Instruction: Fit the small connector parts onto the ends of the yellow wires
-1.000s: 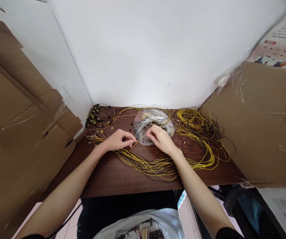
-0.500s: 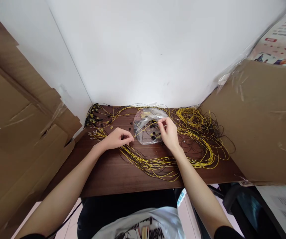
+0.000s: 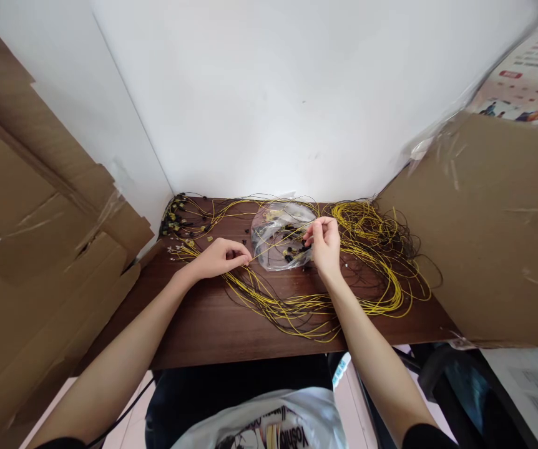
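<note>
Between thumb and fingertips, my left hand (image 3: 226, 257) pinches a thin yellow wire (image 3: 276, 242) just left of a clear plastic bag (image 3: 269, 259). That wire slants up to the right, across the bag, to my right hand (image 3: 326, 244), whose thumb and index finger are pinched together on it. Small black and yellow parts (image 3: 289, 254) lie at the bag. Below both hands a long bundle of yellow and black wires (image 3: 288, 307) curves over the brown table.
A tangled coil of wires (image 3: 362, 221) lies at the back right. Black connectors (image 3: 173, 218) cluster at the back left. Cardboard panels stand at left (image 3: 39, 249) and right (image 3: 493, 237), with a white wall (image 3: 269, 100) behind.
My right hand has moved right, away from my left hand, along the wire. My left hand has stayed nearly in place, still pinching.
</note>
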`<state>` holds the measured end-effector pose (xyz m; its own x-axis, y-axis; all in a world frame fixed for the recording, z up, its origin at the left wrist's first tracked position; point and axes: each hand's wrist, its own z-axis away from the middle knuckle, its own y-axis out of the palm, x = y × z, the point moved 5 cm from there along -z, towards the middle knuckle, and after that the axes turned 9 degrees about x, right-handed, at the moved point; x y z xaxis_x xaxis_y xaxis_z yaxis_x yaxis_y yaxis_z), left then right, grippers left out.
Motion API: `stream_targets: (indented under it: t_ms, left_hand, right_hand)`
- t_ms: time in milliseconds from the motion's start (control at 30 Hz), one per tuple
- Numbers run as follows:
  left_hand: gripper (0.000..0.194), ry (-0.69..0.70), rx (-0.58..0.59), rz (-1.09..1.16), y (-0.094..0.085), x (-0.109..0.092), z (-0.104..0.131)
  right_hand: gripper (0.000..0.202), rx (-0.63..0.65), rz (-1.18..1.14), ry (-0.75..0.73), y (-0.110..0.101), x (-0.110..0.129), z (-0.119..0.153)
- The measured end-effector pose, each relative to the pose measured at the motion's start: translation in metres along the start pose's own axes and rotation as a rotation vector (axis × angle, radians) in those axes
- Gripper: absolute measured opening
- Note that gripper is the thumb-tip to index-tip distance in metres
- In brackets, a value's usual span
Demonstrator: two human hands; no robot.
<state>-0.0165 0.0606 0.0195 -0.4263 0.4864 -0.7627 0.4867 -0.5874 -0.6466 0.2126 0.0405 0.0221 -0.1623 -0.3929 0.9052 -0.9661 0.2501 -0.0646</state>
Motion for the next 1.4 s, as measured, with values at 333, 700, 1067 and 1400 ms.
stream_targets:
  t_ms: [333, 700, 1067, 1400]
  left_hand:
    - [0.02, 0.06, -0.017, -0.09, 0.001, 0.0, -0.001]
    - [0.02, 0.073, -0.007, -0.028, 0.003, -0.001, -0.002]
    - [0.023, 0.07, -0.006, -0.038, 0.003, -0.003, -0.002]
    - [0.026, 0.087, 0.039, 0.005, 0.005, 0.0, -0.001]
  right_hand:
    - [0.021, -0.08, -0.099, -0.015, -0.004, 0.001, -0.001]
    - [0.019, -0.075, -0.152, 0.04, -0.004, 0.004, 0.0]
    - [0.024, 0.176, -0.073, 0.097, 0.014, 0.007, 0.003]
    - [0.023, 0.151, -0.069, 0.08, 0.01, 0.003, 0.002]
